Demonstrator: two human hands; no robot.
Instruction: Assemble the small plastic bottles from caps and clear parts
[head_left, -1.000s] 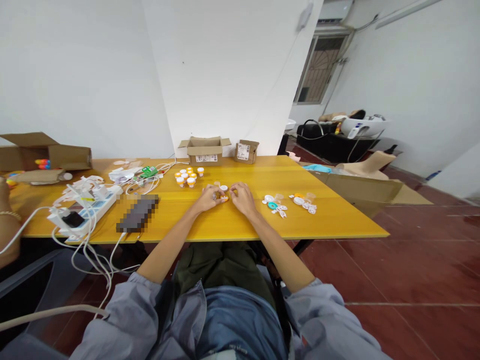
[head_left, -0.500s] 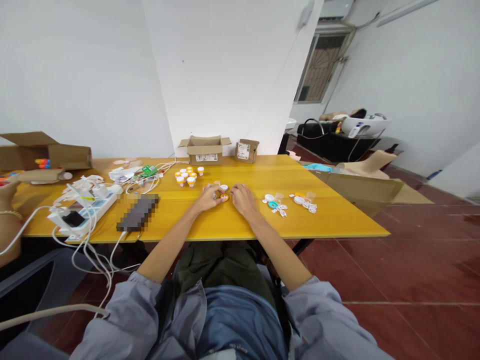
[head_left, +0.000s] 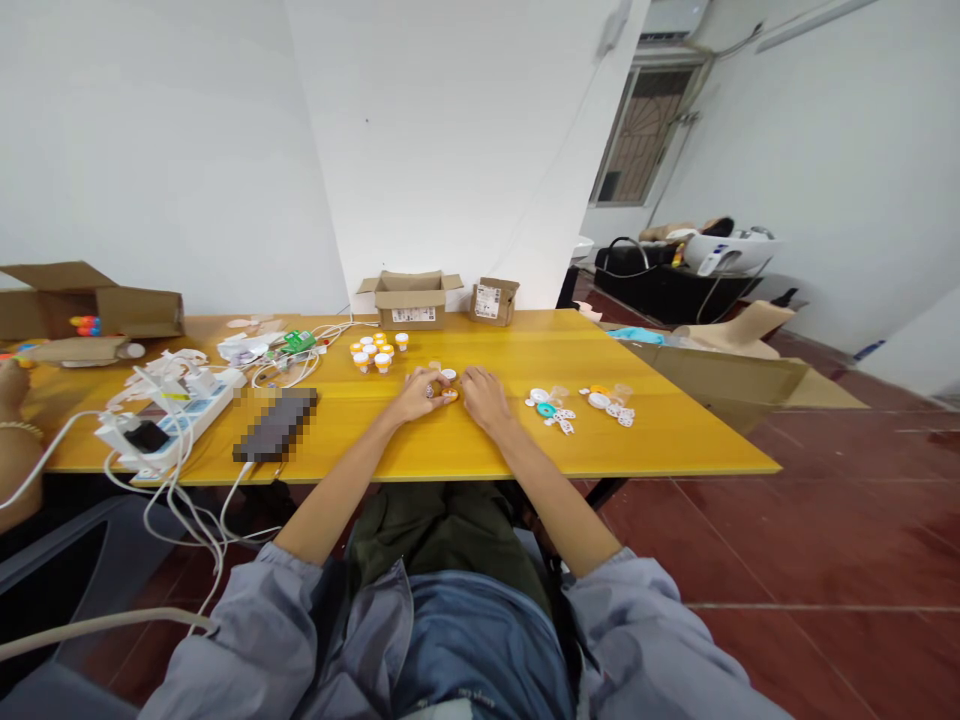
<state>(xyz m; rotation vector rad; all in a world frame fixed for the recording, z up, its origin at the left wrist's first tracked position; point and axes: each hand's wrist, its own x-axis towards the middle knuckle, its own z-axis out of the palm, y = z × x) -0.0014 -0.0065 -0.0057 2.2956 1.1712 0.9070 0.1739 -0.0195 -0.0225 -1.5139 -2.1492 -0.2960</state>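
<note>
Just above the wooden table, my left hand (head_left: 417, 396) is closed, its thumb and fingers on a small orange round plastic piece (head_left: 450, 394). A tiny white part with dark print (head_left: 430, 391) shows by its fingers. My right hand (head_left: 484, 397) is on the other side of the orange piece, fingers curled; what its fingertips hold, if anything, is hidden. Behind the hands are a white round piece (head_left: 448, 375) and a clear plastic cup (head_left: 434, 366). To the right lie a teal ring (head_left: 546, 409), white discs and printed white cut-outs (head_left: 564, 423).
Several orange-and-white capped cups (head_left: 382, 362) stand at the back left. Behind them are an open cardboard box (head_left: 409, 303) and a smaller box (head_left: 493, 303). A power strip (head_left: 195, 420) with cables and a dark phone (head_left: 276, 425) lie left. A co-worker's arm (head_left: 19, 450) enters far left.
Both my hands stay in nearly the same place, with slight finger movement around the orange piece. Less of that piece shows now. The co-worker's hand at far left has shifted slightly.
</note>
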